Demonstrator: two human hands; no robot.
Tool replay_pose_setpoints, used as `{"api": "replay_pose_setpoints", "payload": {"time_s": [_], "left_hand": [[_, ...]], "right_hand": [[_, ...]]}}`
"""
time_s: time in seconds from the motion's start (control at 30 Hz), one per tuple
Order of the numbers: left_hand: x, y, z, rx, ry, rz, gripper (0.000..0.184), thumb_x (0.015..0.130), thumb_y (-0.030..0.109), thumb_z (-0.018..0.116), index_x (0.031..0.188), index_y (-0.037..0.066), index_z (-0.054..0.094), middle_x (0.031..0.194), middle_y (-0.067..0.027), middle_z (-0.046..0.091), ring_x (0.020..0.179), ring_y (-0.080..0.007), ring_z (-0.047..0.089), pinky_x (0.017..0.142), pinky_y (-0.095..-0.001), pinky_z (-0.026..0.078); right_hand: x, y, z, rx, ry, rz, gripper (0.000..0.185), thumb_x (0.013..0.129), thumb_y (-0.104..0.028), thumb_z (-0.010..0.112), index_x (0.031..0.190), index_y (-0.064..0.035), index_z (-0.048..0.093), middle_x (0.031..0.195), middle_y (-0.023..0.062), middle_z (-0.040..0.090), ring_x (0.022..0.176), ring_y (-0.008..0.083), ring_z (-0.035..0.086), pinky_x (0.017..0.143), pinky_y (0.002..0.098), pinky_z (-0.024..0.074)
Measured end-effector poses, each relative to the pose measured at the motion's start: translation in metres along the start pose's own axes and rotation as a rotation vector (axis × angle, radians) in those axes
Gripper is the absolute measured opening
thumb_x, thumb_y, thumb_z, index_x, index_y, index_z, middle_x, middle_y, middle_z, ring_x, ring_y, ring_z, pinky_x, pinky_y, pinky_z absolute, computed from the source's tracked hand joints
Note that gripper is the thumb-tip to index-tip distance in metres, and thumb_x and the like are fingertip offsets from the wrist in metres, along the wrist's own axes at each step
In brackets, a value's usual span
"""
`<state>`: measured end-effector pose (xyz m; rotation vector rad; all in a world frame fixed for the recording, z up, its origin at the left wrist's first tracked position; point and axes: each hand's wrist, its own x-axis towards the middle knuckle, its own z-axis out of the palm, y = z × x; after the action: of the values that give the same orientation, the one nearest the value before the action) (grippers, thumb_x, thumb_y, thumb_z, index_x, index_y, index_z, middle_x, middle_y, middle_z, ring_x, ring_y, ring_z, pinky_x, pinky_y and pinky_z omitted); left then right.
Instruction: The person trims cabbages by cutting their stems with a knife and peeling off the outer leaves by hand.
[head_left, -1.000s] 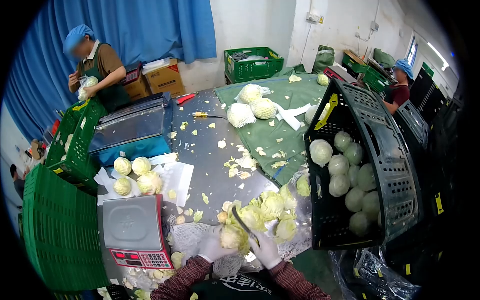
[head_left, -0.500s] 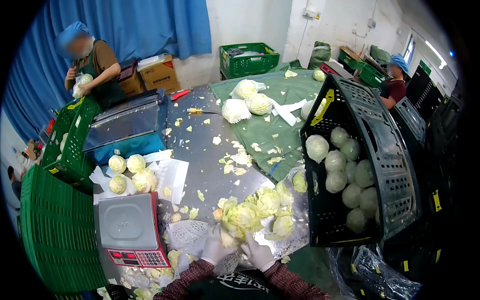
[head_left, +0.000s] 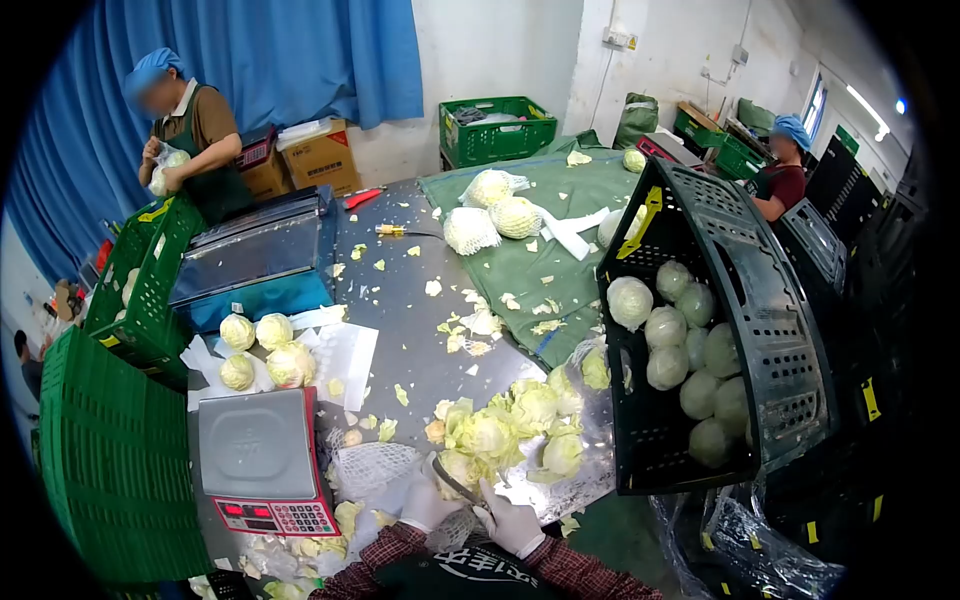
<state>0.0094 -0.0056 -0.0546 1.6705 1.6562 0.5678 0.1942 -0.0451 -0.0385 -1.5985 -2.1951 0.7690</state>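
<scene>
My right hand [head_left: 512, 522], in a white glove, is closed on a knife [head_left: 456, 481]. The dark, narrow blade slants up and left across the near side of a pale green cabbage [head_left: 462, 465]. At that cabbage's left side, my gloved left hand [head_left: 428, 502] grips it, with its fingertips partly hidden. Trimmed cabbages [head_left: 490, 432] and loose leaves crowd together just beyond my hands. White foam netting [head_left: 375, 468] lies left of my left hand, and more netting is below, between my wrists.
A scale [head_left: 257, 450] stands at the left, with several cabbages [head_left: 290, 364] on paper behind it. On the right, a tilted black crate [head_left: 790, 370] holds wrapped cabbages. Netted cabbages [head_left: 515, 217] rest on green cloth. A co-worker [head_left: 205, 130] handles a bagged cabbage; another person [head_left: 785, 170] is at right.
The knife blade now shows against the cabbage; it was not visible before. My right hand has shifted slightly down, and the cabbage between my hands is more exposed. The view has shifted slightly.
</scene>
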Motion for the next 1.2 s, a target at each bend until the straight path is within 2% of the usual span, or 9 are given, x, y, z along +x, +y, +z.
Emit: {"api": "replay_pose_setpoints", "payload": {"time_s": [0.23,0.4,0.47,0.57,0.77,0.97,1.03,1.13,1.2], "left_hand": [[-0.001,-0.003,0.011,0.138,0.113,0.122,0.105,0.053,0.025,0.087,0.133,-0.011,0.029,0.126,-0.0289,0.041,0.12,-0.0413,0.04,0.103,-0.0407,0.036],[-0.018,0.001,0.017,0.051,0.119,0.125,0.106,0.055,0.031,0.088,0.134,-0.009,0.029,0.126,-0.0284,0.041,0.12,-0.0412,0.041,0.102,-0.042,0.036],[-0.018,0.009,0.007,0.03,0.129,0.156,0.106,0.056,0.033,0.087,0.134,-0.008,0.03,0.127,-0.0277,0.041,0.12,-0.041,0.04,0.102,-0.0426,0.037],[-0.011,0.019,-0.001,-0.062,-0.007,-0.036,0.106,0.057,0.034,0.087,0.136,-0.006,0.029,0.128,-0.0269,0.041,0.122,-0.0409,0.039,0.102,-0.0442,0.037],[-0.012,-0.023,-0.012,0.061,0.112,0.295,0.104,0.052,0.03,0.091,0.135,-0.001,0.035,0.124,-0.02,0.05,0.115,-0.0326,0.051,0.1,-0.0409,0.041],[-0.019,-0.033,-0.059,-1.164,-0.24,0.028,0.104,0.053,0.023,0.09,0.139,0.004,0.034,0.137,-0.0157,0.044,0.127,-0.0272,0.045,0.105,-0.0393,0.04],[-0.014,-0.012,-0.076,-1.2,-0.286,0.056,0.106,0.054,0.035,0.089,0.14,0.006,0.033,0.139,-0.0182,0.042,0.128,-0.0328,0.043,0.106,-0.0455,0.039],[-0.007,0.009,-0.074,-1.876,-0.586,0.101,0.102,0.064,0.063,0.072,0.141,0.008,0.032,0.141,-0.0221,0.037,0.128,-0.0437,0.039,0.101,-0.0602,0.037],[-0.007,-0.004,-0.065,-1.851,-0.409,-0.041,0.097,0.07,0.064,0.066,0.141,0.008,0.032,0.142,-0.0206,0.037,0.128,-0.0428,0.039,0.1,-0.0607,0.038]], "right_hand": [[0.009,0.015,0.021,-0.057,0.001,0.063,0.051,0.092,-0.032,0.053,0.136,-0.0086,0.041,0.083,0.0131,0.064,0.062,0.0331,0.062,0.055,0.0415,0.0509],[0.053,0.048,-0.03,-0.037,0.581,0.097,0.044,0.092,-0.027,0.051,0.13,-0.006,0.047,0.081,0.0178,0.061,0.067,0.0288,0.064,0.057,0.044,0.0496],[0.05,0.013,-0.08,0.351,0.12,0.518,0.051,0.089,-0.032,0.056,0.132,-0.0076,0.046,0.095,0.0189,0.057,0.076,0.0278,0.064,0.064,0.0418,0.0511],[0.035,-0.007,-0.027,0.002,0.223,0.124,0.071,0.079,-0.044,0.065,0.136,-0.0094,0.041,0.102,0.0188,0.052,0.086,0.0295,0.061,0.069,0.0396,0.0511],[0.078,0.027,-0.008,0.051,0.311,0.22,0.072,0.07,-0.041,0.075,0.13,-0.0105,0.047,0.116,0.0146,0.049,0.095,0.0327,0.06,0.077,0.0394,0.0516],[0.088,0.04,-0.029,0.024,0.187,0.225,0.061,0.073,-0.034,0.073,0.125,-0.0124,0.05,0.117,0.0098,0.052,0.091,0.0297,0.062,0.079,0.0383,0.0509],[0.088,0.022,-0.043,0.038,0.216,0.175,0.058,0.075,-0.029,0.072,0.125,-0.0095,0.052,0.118,0.0111,0.054,0.093,0.0281,0.062,0.081,0.0358,0.0502],[0.087,-0.019,-0.069,0.715,0.135,-0.074,0.061,0.08,-0.029,0.073,0.13,-0.0052,0.05,0.127,0.0119,0.055,0.095,0.0193,0.059,0.088,0.0304,0.045],[0.087,-0.049,-0.09,0.856,0.026,-0.131,0.059,0.08,-0.029,0.072,0.13,-0.0041,0.051,0.127,0.0122,0.055,0.098,0.0194,0.058,0.088,0.029,0.0449]]}}
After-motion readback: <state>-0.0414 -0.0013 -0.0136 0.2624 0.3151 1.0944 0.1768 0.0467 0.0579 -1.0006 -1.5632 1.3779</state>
